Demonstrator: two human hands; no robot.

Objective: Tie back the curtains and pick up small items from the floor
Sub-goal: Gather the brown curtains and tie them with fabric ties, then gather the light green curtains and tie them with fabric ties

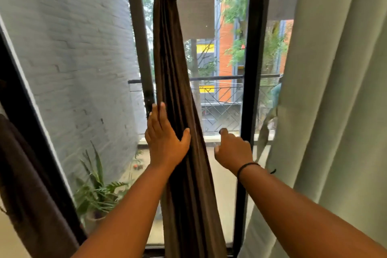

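Brown curtain (178, 94), knotted high, hangs before the window; left hand (165, 138) presses it, fingers straight; right hand (233, 148) beside it, loosely curled, empty.

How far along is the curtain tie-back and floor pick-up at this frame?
Done: the dark brown curtain is gathered into a bundle and knotted near its top. In hand: the left hand rests flat on that bundle, thumb round its edge; the right hand, loosely curled, holds nothing. Left: the pale curtain on the right hangs loose, untied. No floor items are in view, so pick-up cannot be judged.
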